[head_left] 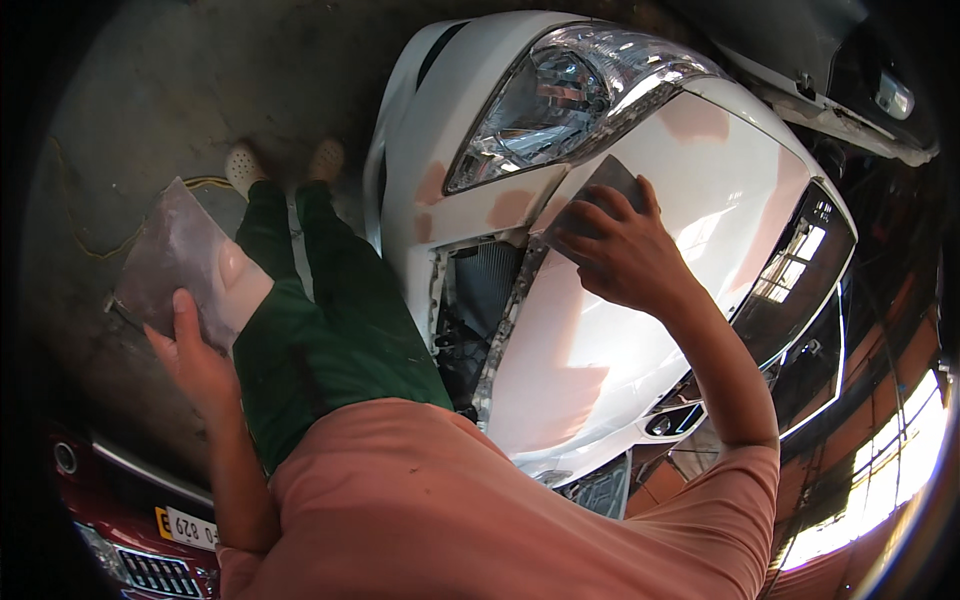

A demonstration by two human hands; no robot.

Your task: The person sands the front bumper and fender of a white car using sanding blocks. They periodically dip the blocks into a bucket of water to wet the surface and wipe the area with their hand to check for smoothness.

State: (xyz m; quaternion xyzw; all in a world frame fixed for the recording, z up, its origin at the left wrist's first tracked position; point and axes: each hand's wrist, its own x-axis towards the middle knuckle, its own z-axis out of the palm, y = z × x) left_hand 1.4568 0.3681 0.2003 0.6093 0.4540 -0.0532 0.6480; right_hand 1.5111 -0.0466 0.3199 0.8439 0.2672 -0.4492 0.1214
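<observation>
My left hand point(195, 362) holds a flat grey putty board point(178, 262) out to the left, its thumb on the top face. A smooth mound of pale pinkish putty point(236, 270) lies near the board's right edge. With its fingers bent over a thin dark grey putty spreader point(612, 178), my right hand point(622, 240) is at the front edge of the white car hood point(640, 330). The spreader appears to touch the hood. Dull pinkish patches point(695, 120) mark the hood, and smaller ones sit on the bumper point(400, 130) around the headlight point(545, 100).
Below the hood's front edge is an open gap showing the radiator point(487, 280). A dark red vehicle point(150, 540) stands behind me at lower left. Another car part point(850, 80) is at upper right. A yellowish cord point(100, 250) lies on the concrete floor point(180, 90).
</observation>
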